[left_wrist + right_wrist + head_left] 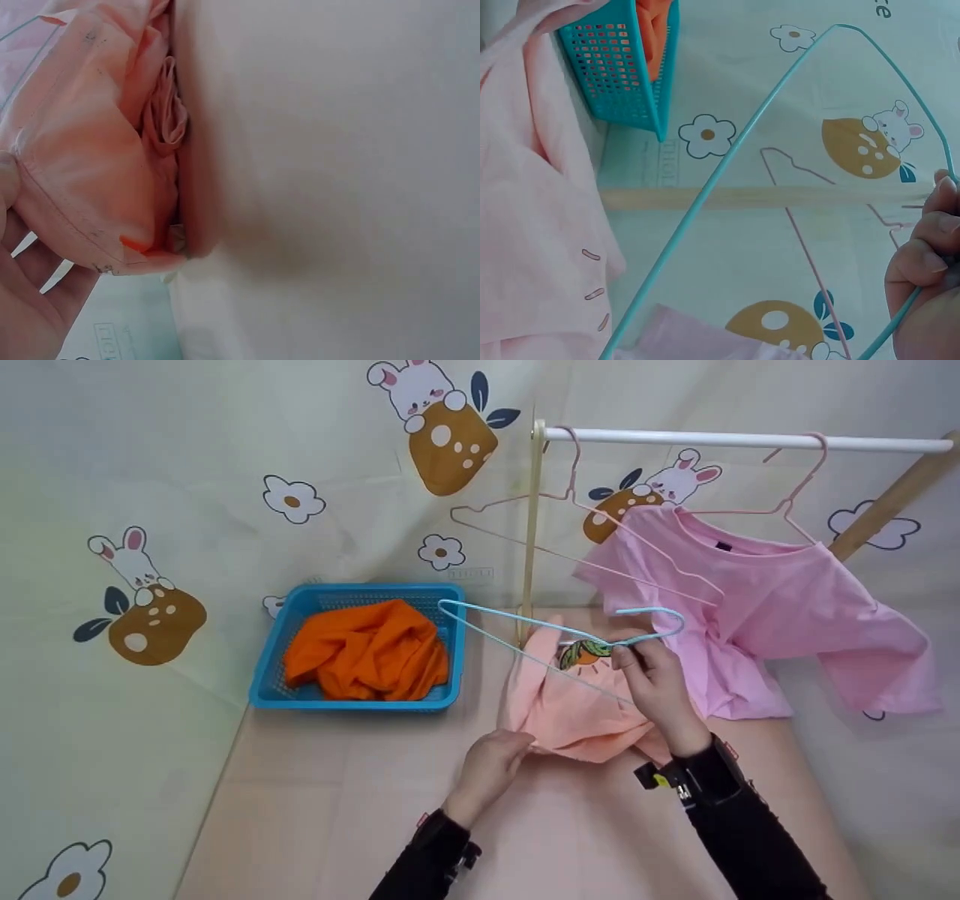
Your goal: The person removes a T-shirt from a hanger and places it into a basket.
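Left hand and right hand are both occupied: the lifted edge of a peach garment is pinched by the left, thumb laid over the cloth; a light-blue hanger is gripped near the base of its hook by the right, fingers curled round the wire; the hanger is held up in front of the garment, one corner turned toward a blue basket, and whether wire and cloth are touching cannot be told; the garment, marked with a green-and-orange print, is gathered at a pale pink table, between the basket and a pink shirt.

An orange cloth is seen crumpled inside the basket; at the right, the shirt is hung on a pink hanger from a white rail, and a second pink hanger is hung farther left on the same rail; the rail is supported by wooden posts; the wall covering is printed with rabbits and flowers; both forearms are covered by black sleeves.
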`<state>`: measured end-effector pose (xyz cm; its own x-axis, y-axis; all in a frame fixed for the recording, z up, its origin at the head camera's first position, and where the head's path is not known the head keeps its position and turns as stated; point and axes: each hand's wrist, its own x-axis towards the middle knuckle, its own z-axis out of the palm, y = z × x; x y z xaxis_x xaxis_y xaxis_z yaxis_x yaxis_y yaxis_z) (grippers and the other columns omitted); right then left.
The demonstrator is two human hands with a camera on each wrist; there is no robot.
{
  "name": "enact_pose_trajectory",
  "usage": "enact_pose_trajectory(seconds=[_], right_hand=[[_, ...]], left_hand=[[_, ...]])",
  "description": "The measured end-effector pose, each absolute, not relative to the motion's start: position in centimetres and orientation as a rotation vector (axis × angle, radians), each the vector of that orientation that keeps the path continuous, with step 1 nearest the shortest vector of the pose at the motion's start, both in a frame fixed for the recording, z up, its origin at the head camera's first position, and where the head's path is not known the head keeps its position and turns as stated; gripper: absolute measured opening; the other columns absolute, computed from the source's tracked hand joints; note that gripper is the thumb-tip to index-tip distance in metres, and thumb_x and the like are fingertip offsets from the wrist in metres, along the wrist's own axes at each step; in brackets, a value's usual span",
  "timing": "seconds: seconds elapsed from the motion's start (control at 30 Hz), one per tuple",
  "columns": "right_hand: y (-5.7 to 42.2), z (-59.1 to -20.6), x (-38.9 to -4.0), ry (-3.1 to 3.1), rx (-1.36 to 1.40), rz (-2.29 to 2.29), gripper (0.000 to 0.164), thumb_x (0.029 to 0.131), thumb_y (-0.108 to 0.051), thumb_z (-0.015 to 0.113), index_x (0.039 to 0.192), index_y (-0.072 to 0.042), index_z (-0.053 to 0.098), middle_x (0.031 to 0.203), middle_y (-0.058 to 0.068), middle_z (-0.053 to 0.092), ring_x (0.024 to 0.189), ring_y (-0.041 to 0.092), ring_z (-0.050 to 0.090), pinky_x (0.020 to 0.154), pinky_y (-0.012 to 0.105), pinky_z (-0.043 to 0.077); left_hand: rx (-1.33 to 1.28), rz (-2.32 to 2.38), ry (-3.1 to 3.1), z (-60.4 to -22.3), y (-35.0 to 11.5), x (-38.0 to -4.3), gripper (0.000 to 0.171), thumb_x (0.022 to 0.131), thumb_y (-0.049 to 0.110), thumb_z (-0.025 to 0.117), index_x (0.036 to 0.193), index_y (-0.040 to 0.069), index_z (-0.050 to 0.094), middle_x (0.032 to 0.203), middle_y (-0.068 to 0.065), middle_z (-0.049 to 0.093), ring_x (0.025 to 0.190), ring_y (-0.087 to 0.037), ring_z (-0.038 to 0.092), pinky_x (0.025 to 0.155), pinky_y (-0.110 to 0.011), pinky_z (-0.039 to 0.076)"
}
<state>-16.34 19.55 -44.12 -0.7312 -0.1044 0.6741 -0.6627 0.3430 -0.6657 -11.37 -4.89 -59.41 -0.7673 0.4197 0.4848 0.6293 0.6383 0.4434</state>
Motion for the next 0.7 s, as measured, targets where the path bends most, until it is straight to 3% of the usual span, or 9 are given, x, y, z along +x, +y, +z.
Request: enact_pose_trajectory(seconds=[0.2,0.7], right_hand=[[19.3,-42.9,-16.9,-1.966,0.733,1.533,0.020,0.091,0.019,0.052,0.104,0.011,0.065,0.075,0.014,0.057,0.073,0.008,0.054,0.067,0.019,0.044],[21.4,-42.2,-17.0,-1.960,0.663,1.455,0.020,0.090,0.019,0.053,0.103,0.011,0.066,0.072,0.010,0.056,0.066,0.003,0.054,0.062,0.016,0.045]], left_hand=[[-0.870,-0.807,-2.544,-60.7,-5.4,-10.9,0.008,0.092,0.017,0.070,0.099,0.014,0.074,0.093,0.005,0.074,0.083,-0.014,0.067,0.076,-0.028,0.052],[-0.714,-0.926,-2.687,-60.8,-6.7,-10.5,0.022,0.094,0.018,0.069,0.114,0.011,0.074,0.106,0.000,0.073,0.098,-0.019,0.066,0.090,-0.035,0.051]])
